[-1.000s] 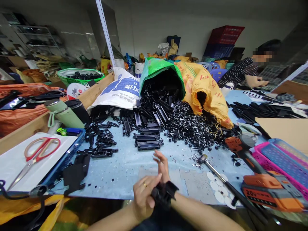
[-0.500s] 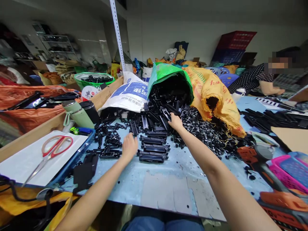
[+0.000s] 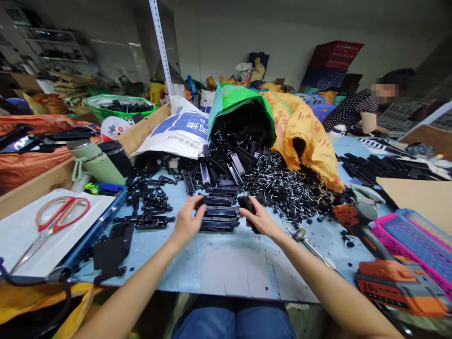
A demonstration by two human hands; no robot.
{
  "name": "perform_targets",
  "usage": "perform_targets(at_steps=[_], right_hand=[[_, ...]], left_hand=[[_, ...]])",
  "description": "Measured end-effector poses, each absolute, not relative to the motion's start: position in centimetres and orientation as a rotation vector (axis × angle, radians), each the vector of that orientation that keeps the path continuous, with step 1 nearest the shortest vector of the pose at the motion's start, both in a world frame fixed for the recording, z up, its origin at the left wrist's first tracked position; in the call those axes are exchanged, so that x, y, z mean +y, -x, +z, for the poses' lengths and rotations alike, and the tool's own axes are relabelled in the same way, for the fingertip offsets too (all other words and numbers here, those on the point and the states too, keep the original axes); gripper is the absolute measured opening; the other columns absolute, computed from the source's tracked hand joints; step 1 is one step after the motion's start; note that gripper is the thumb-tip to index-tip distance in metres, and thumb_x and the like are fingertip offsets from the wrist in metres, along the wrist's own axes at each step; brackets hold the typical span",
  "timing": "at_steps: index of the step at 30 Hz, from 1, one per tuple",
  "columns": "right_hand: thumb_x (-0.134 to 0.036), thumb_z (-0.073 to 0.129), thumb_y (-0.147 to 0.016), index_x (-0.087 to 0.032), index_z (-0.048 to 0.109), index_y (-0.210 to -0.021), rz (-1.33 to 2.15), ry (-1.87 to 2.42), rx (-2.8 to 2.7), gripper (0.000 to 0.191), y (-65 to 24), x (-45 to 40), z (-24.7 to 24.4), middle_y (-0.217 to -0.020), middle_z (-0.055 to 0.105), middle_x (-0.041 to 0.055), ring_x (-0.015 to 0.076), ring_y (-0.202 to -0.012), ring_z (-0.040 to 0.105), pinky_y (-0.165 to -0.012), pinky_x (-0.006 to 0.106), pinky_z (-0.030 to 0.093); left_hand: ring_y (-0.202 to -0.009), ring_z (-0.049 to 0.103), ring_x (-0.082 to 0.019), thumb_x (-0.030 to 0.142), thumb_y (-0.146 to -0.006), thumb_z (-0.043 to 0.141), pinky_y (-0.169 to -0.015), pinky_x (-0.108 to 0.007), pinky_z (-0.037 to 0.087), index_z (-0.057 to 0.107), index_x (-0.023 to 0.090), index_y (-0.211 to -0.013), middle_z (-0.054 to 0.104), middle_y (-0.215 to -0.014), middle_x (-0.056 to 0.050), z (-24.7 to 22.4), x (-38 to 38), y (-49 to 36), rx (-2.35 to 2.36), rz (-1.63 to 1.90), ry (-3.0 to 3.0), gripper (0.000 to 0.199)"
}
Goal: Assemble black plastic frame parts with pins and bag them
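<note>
Several long black plastic parts (image 3: 219, 212) lie stacked in a row at the middle of the blue table (image 3: 183, 263). At their left end my left hand (image 3: 189, 219) pinches a small black piece (image 3: 202, 201). My right hand (image 3: 261, 217) is closed on a black part (image 3: 247, 205) beside the row's right end. Beyond the row, more black parts (image 3: 233, 165) spill from an open green bag (image 3: 243, 96). Small black linked pieces (image 3: 150, 202) lie to the left, and a heap of black-headed screws (image 3: 289, 188) to the right.
Red-handled scissors (image 3: 61, 216) lie on a white sheet at left, near a green bottle (image 3: 97, 162). An orange power tool (image 3: 399, 282), a hammer-like tool (image 3: 312, 247) and a pink basket (image 3: 413, 245) are at right. A person (image 3: 363, 108) sits beyond.
My right hand has come back from the pile by the green bag to the row's right end, with a black part in it. My left hand now pinches a black piece. The view has shifted.
</note>
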State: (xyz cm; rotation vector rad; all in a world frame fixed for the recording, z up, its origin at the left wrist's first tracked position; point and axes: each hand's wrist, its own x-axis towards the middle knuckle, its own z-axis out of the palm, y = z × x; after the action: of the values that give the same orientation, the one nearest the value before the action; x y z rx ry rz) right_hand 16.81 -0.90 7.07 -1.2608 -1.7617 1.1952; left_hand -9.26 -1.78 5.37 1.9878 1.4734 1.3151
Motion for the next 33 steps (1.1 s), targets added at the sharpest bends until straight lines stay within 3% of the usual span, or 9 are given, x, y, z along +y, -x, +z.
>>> perform_targets(at_steps=[5,8,12,16,18,22,25,28,33], right_hand=[[-0.05,0.03,-0.091,-0.024,0.021,-0.14,1.448,1.154,-1.551,0.057,-15.5,-5.5,6.6,-0.069,0.057,0.0,0.0127,-0.06,0.056,-0.058,0.027,0.049],[-0.048,0.033,-0.091,-0.023,0.02,-0.141,1.424,1.125,-1.542,0.058,-15.5,-6.6,6.3,-0.079,0.059,0.0027,0.0131,-0.064,0.056,-0.059,0.029,0.05],[-0.039,0.048,-0.086,-0.028,0.037,-0.134,1.011,1.096,-2.036,0.05,-17.9,-7.8,7.0,-0.11,0.055,0.006,0.0172,-0.091,0.054,-0.087,0.038,0.042],[-0.015,0.047,-0.082,-0.031,0.06,-0.109,0.735,0.923,-2.706,0.034,-20.5,-9.5,7.0,-0.108,0.057,0.0017,0.0189,-0.11,0.045,-0.105,0.048,0.016],[-0.014,0.041,-0.084,-0.028,0.059,-0.111,0.581,1.205,-2.642,0.036,-20.6,-9.9,6.1,-0.114,0.055,0.0048,0.0203,-0.112,0.044,-0.103,0.047,0.022],[-0.041,0.052,-0.081,-0.019,0.043,-0.13,0.39,1.842,-2.179,0.055,-18.8,-9.6,3.5,-0.109,0.053,0.0159,0.0302,-0.103,0.047,-0.086,0.048,0.039],[-0.044,0.042,-0.086,-0.022,0.042,-0.13,0.827,1.678,-1.861,0.049,-17.3,-9.4,2.8,-0.103,0.055,0.0119,0.0232,-0.088,0.055,-0.078,0.041,0.045],[-0.048,0.033,-0.09,-0.023,0.03,-0.137,1.35,1.298,-1.411,0.053,-16.4,-10.0,3.4,-0.095,0.057,0.0079,0.014,-0.065,0.056,-0.056,0.028,0.049],[-0.044,0.045,-0.087,-0.025,0.04,-0.133,1.424,1.048,-1.41,0.05,-17.0,-10.2,4.5,-0.086,0.053,0.0035,0.0078,-0.057,0.05,-0.046,0.02,0.045]], left_hand=[[-0.063,0.055,-0.01,0.031,-0.091,0.036,-0.061,-0.026,0.048,0.042,0.022,-0.128,0.049,-0.113,-0.01,6.0,-7.9,2.4,1.087,1.125,-1.672,0.039],[-0.077,0.057,-0.013,0.031,-0.089,0.042,-0.069,-0.026,0.047,0.045,0.022,-0.127,0.051,-0.11,-0.009,6.3,-8.4,0.9,1.155,1.219,-1.636,0.039],[-0.1,0.052,-0.018,0.03,-0.089,0.043,-0.086,-0.031,0.042,0.051,0.02,-0.123,0.053,-0.107,-0.008,6.2,-8.5,2.0,1.242,1.228,-1.711,0.037],[-0.098,0.053,-0.019,0.031,-0.089,0.042,-0.085,-0.033,0.043,0.049,0.022,-0.125,0.052,-0.107,-0.007,5.4,-9.4,3.4,1.306,1.133,-1.73,0.038],[-0.097,0.053,-0.019,0.031,-0.089,0.042,-0.086,-0.033,0.043,0.048,0.023,-0.125,0.052,-0.107,-0.007,5.1,-9.8,3.2,1.303,1.108,-1.736,0.038],[-0.098,0.052,-0.018,0.03,-0.088,0.043,-0.089,-0.033,0.041,0.05,0.022,-0.124,0.053,-0.108,-0.007,4.8,-10.6,1.7,1.26,1.104,-1.753,0.037],[-0.073,0.056,-0.012,0.032,-0.09,0.04,-0.073,-0.028,0.047,0.049,0.023,-0.125,0.051,-0.111,-0.007,4.7,-10.9,0.6,1.209,1.05,-1.689,0.038],[-0.051,0.048,-0.005,0.034,-0.09,0.038,-0.059,-0.024,0.046,0.047,0.023,-0.127,0.051,-0.111,-0.007,4.8,-11.0,-0.1,1.163,1.034,-1.599,0.039],[-0.09,0.055,-0.016,0.03,-0.088,0.044,-0.082,-0.028,0.043,0.052,0.023,-0.122,0.054,-0.101,-0.006,5.7,-10.9,-0.4,1.208,1.153,-1.689,0.035]])
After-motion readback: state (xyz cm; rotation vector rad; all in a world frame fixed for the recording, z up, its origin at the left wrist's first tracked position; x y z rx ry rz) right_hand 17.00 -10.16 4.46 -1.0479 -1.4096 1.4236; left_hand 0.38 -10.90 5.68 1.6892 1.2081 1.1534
